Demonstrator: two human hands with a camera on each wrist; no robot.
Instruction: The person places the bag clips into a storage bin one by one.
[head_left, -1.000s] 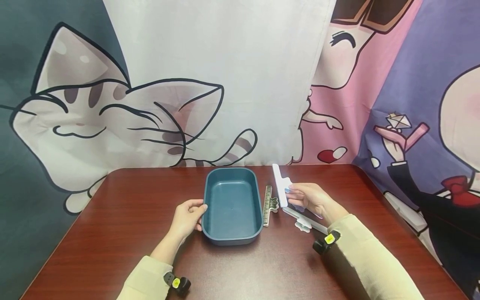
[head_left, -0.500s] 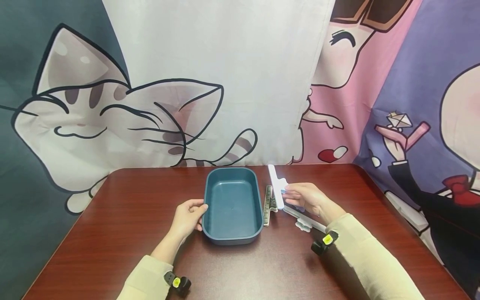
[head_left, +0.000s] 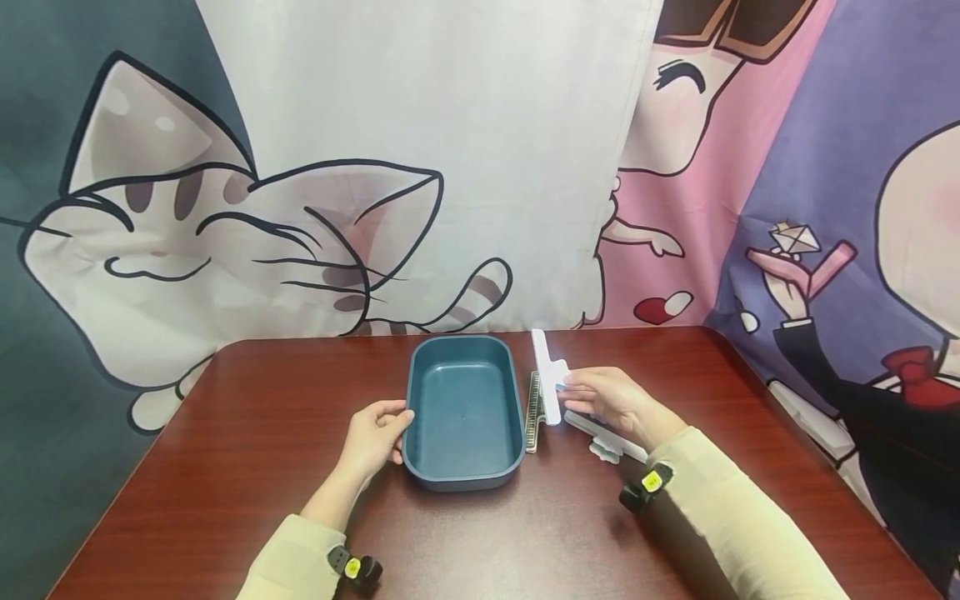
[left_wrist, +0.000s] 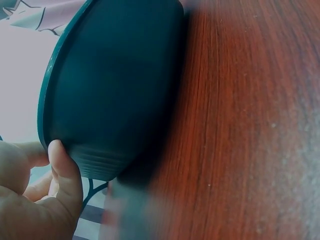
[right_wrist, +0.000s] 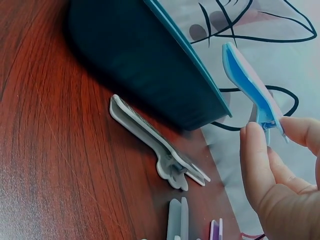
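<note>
A dark teal rectangular bin (head_left: 462,482) stands on the table with nothing in it. My left hand (head_left: 375,433) holds its left rim between thumb and fingers; the left wrist view shows the thumb against the bin's outer wall (left_wrist: 115,75). Between thumb and fingertips, my right hand (head_left: 622,402) pinches a pale bag clip (head_left: 546,377) by its handle end. That clip has a light blue inner side (right_wrist: 247,87) and is raised off the table, right of the bin. Below it, a patterned bag clip (head_left: 532,421) lies along the bin's right wall, partly covered.
A white bag clip (head_left: 609,439) lies slantwise under my right hand. Part of a purple clip (right_wrist: 216,230) shows at the bottom of the right wrist view. The brown wooden table (head_left: 247,433) ends at a printed cloth backdrop (head_left: 555,167).
My right hand has moved slightly left with the pale bag clip, which now covers more of the patterned clip. My left hand and the bin stay in place.
</note>
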